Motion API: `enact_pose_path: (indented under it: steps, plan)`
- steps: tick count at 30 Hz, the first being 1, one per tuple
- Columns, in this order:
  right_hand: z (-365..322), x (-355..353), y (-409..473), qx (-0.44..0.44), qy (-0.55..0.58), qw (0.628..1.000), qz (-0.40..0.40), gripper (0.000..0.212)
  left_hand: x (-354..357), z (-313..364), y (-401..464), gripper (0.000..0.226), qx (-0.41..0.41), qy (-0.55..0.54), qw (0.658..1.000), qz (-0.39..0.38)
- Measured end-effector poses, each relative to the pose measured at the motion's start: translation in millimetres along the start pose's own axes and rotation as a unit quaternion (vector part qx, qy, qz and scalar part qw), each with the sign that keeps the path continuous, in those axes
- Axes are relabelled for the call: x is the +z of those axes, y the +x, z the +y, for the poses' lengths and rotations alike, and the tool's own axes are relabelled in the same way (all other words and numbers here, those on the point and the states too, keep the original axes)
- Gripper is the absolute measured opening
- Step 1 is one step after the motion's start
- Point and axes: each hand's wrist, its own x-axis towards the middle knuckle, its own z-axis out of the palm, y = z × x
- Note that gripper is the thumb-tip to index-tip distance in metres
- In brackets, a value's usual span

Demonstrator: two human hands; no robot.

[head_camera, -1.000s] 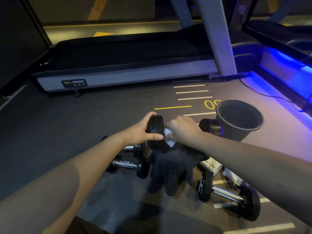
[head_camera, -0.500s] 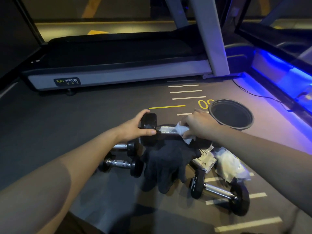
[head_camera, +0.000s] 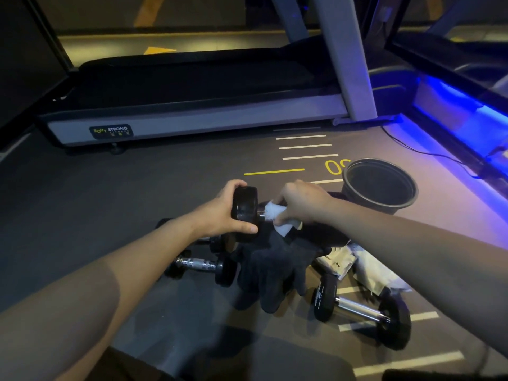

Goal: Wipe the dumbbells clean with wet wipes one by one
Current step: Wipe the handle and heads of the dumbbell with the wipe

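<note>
My left hand (head_camera: pixel 220 213) grips the left black head of a dumbbell (head_camera: pixel 244 213) held above the floor. My right hand (head_camera: pixel 302 202) holds a white wet wipe (head_camera: pixel 275 215) wrapped round that dumbbell's handle, close to the left head. The dumbbell's right head is hidden behind my right hand. A dark cloth (head_camera: pixel 275 268) hangs below the handle. On the floor lie a second dumbbell (head_camera: pixel 203 266) at the left, a third one (head_camera: pixel 211 240) partly hidden behind it, and another dumbbell (head_camera: pixel 362 312) at the right.
A black bucket (head_camera: pixel 379 185) stands on the floor just right of my right hand. White wipe packets (head_camera: pixel 371 273) lie under my right forearm. A treadmill (head_camera: pixel 192 105) runs across the back. A blue-lit machine (head_camera: pixel 467 111) and a cable (head_camera: pixel 428 152) are at the right.
My right hand has slid the wipe along the handle back toward the left head, covering the bare chrome seen half a second ago. The view has shifted slightly.
</note>
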Motion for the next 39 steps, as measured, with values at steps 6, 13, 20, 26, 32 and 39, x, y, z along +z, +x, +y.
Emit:
enact_pose_path:
  steps: [6,13,20,26,32,39]
  plan:
    - [-21.7,5.7,15.2,-0.008,0.063,0.998,-0.027,0.033,2.4,6.4,-11.9,0.107,0.011,0.102,0.995,-0.004]
    - [-0.1,-2.1,0.0,0.000,-0.001,0.999,-0.035,0.027,-5.0,8.9,-2.6,0.105,0.012,0.058,0.998,-0.015]
    - [35.1,-9.2,-25.5,-0.022,-0.150,0.988,-0.006,0.030,-11.8,10.0,8.4,0.101,-0.017,-0.007,0.998,-0.052]
    - [46.0,12.7,-28.0,-0.045,-0.242,0.968,0.043,0.025,-14.7,10.4,13.6,0.097,-0.021,-0.022,0.998,-0.062]
    - [21.7,28.3,-18.1,-0.021,-0.187,0.979,0.080,0.039,-12.1,3.2,11.0,0.098,-0.023,-0.050,0.997,-0.048]
    - [-19.4,33.4,5.9,-0.022,-0.078,0.991,0.102,0.023,-8.3,-2.4,15.2,0.101,-0.027,-0.085,0.996,-0.031]
